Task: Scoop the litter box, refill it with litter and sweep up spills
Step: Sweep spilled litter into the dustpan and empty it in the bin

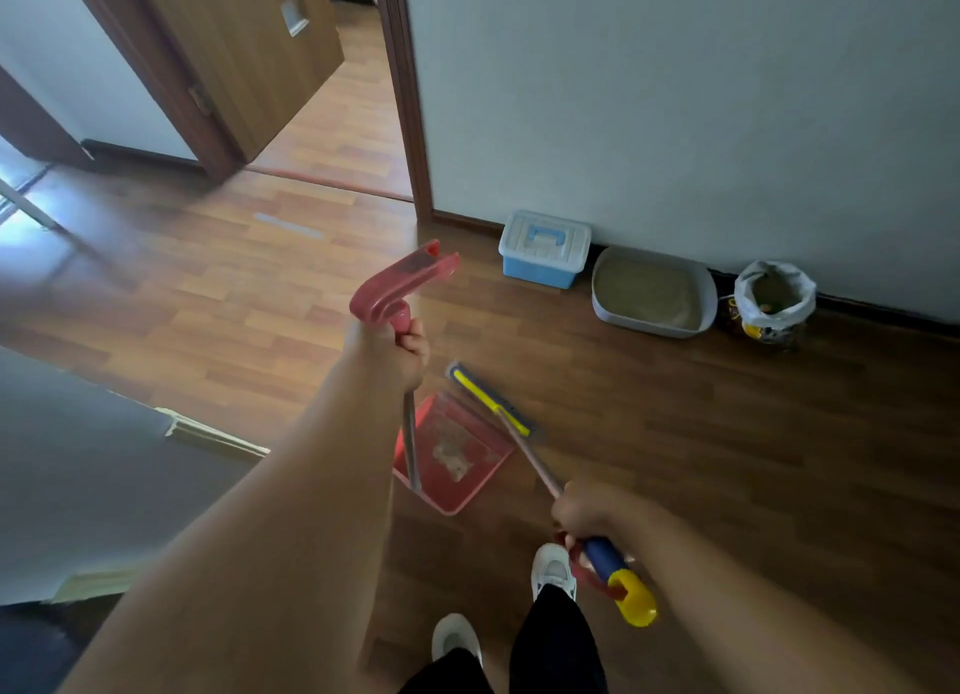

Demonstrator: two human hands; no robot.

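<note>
Red plastic dustpan (475,496) dusted with pale litter (454,462), pole gripped by left hand (397,353), yellow-blue broom (491,399) clasped by right hand (584,511)

The only view comes from a wide-angle camera worn on the person's head, facing forward and tilted steeply down at the wooden floor (727,433), with both forearms (260,511) running up from the lower edge and the shoes (553,571) at the bottom. The left hand (387,353) gripping the dustpan handle (400,288) and the right hand (584,511) gripping the broom handle (530,454) sit close, around mid-frame, while the litter box (653,292) against the wall (675,95) lies farther off, upper right.
</note>
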